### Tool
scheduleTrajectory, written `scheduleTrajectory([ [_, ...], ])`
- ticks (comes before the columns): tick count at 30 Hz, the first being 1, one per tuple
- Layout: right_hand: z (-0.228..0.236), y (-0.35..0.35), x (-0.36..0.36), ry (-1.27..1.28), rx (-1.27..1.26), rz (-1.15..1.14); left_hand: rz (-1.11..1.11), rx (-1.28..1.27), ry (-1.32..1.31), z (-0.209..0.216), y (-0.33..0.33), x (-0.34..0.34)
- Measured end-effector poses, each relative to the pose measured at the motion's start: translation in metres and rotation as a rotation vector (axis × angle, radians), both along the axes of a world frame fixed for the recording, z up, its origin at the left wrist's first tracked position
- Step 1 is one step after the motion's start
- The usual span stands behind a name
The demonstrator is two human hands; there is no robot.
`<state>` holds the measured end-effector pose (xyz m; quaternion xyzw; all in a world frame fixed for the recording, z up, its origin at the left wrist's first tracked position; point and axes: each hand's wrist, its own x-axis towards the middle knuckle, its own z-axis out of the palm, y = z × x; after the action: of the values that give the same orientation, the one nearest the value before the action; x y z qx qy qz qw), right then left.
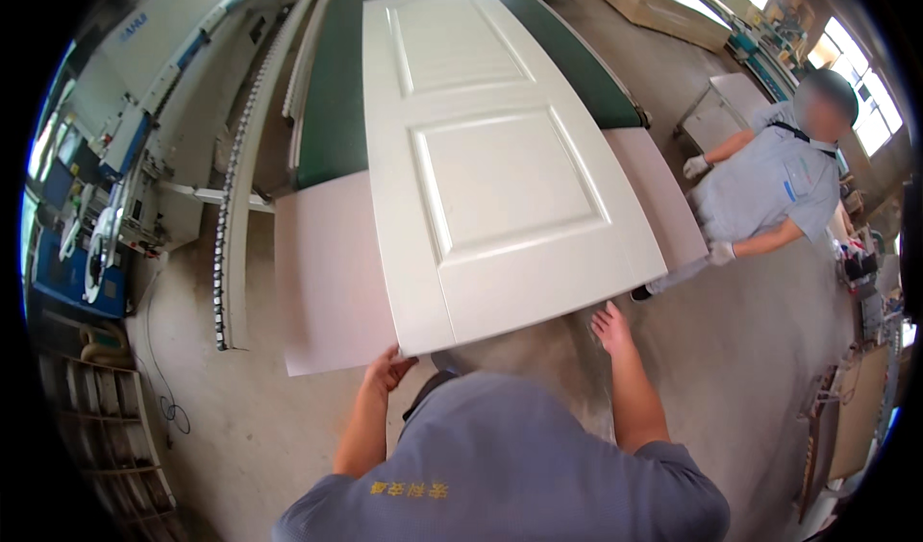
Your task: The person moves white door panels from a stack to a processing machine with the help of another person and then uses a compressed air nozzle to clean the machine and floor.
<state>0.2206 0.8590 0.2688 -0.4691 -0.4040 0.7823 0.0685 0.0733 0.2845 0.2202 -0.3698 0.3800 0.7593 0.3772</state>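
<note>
A long white door panel (519, 191) with raised rectangular mouldings stretches away from me, its near end slightly tilted. My left hand (387, 369) is at its near left corner, fingers closed on the edge. Near the panel's right front edge is my right hand (608, 329), with fingers apart and fingertips close against or just under the edge; whether they touch it I cannot tell. Beneath the panel lies a pale pinkish board (332, 273), which sticks out on both sides. The far part of the panel rests over a green conveyor belt (332, 119).
A co-worker (769, 182) in a grey shirt and white gloves stands at the right, one glove by the pinkish board's corner. A machine rail with rollers (236, 186) runs along the left. Stacked boards (663, 9) lie at the back right. A cable (173, 409) trails on the floor.
</note>
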Motion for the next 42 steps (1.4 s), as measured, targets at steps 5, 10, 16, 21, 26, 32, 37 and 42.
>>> scheduleTrajectory([
  [5,-0.013,0.033,0.024,0.022,-0.094,-0.265,0.017,-0.096,-0.060,0.003,-0.010,0.063],
  [10,-0.021,0.031,0.042,0.096,-0.093,-0.352,-0.082,-0.038,-0.113,-0.008,-0.032,0.112],
  [16,-0.027,0.007,0.106,0.040,-0.006,-0.300,-0.282,-0.090,0.073,-0.017,-0.053,0.172],
  [21,-0.024,-0.066,0.182,-0.016,-0.002,-0.347,-0.416,-0.275,0.174,0.006,-0.103,0.201],
  [26,-0.036,-0.203,0.258,0.016,-0.030,-0.357,-0.584,-0.251,0.310,0.020,-0.197,0.163],
  [32,-0.060,-0.366,0.348,0.047,-0.114,-0.299,-0.496,-0.624,0.568,-0.009,-0.303,0.171],
  [37,-0.068,-0.475,0.419,0.132,-0.144,-0.316,-0.680,-0.749,0.583,0.047,-0.372,0.198],
  [42,-0.063,-0.532,0.482,0.142,-0.103,-0.379,-0.750,-0.763,0.555,0.043,-0.424,0.254],
])
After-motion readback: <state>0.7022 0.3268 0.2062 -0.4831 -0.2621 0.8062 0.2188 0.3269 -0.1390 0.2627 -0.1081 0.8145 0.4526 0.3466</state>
